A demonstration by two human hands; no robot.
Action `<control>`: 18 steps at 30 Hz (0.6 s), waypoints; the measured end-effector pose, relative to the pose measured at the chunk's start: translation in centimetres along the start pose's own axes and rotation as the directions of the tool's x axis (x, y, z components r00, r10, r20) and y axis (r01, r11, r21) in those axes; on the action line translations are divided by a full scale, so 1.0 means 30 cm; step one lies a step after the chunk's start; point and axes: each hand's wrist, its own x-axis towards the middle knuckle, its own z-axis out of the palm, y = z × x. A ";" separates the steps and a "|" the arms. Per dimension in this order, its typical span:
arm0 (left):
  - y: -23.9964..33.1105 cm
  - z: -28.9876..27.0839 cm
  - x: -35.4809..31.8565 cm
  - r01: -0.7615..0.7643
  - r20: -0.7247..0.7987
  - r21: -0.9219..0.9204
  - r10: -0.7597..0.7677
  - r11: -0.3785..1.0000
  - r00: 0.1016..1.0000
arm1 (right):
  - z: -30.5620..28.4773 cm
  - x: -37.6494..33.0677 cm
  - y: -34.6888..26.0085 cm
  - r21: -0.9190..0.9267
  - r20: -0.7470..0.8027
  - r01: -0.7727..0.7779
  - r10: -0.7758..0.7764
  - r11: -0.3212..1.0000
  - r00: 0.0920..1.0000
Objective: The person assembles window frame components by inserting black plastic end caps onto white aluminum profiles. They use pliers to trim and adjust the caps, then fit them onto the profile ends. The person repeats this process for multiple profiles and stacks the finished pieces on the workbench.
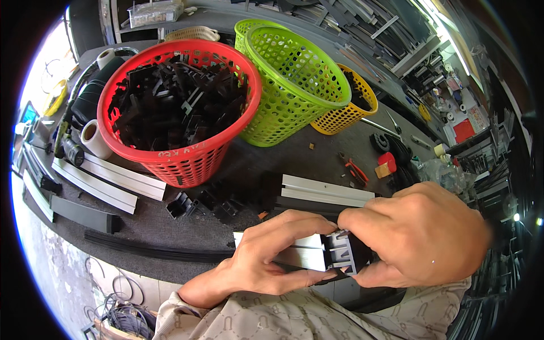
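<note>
Item in hand: white rail (297, 256), gripped in my left hand (266, 258) just over the near table (170, 221) edge. My right hand (416, 235) pinches a black cap (343, 258) against the rail's end. Step, as I judge it: fitting cap. Next calls for square alignment, then a firm push. Spare caps fill the red basket (187, 161).

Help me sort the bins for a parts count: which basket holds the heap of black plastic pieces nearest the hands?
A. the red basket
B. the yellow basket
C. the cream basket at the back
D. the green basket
A: the red basket is heaped with black plastic pieces, while the green basket beside it looks empty inside.
</note>
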 end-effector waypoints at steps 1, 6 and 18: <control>-0.001 0.000 -0.001 0.000 0.004 0.005 0.000 1.000 1.000 | 0.001 -0.001 -0.001 -0.001 -0.032 0.016 -0.016 1.000 0.999; 0.000 0.000 -0.004 0.017 0.015 -0.006 -0.017 1.000 1.000 | 0.005 0.003 0.005 -0.005 -0.043 0.019 -0.019 1.000 0.999; -0.005 0.004 -0.004 0.009 0.011 0.037 -0.009 0.999 1.000 | 0.007 0.002 0.000 -0.069 -0.078 -0.002 -0.003 0.998 0.997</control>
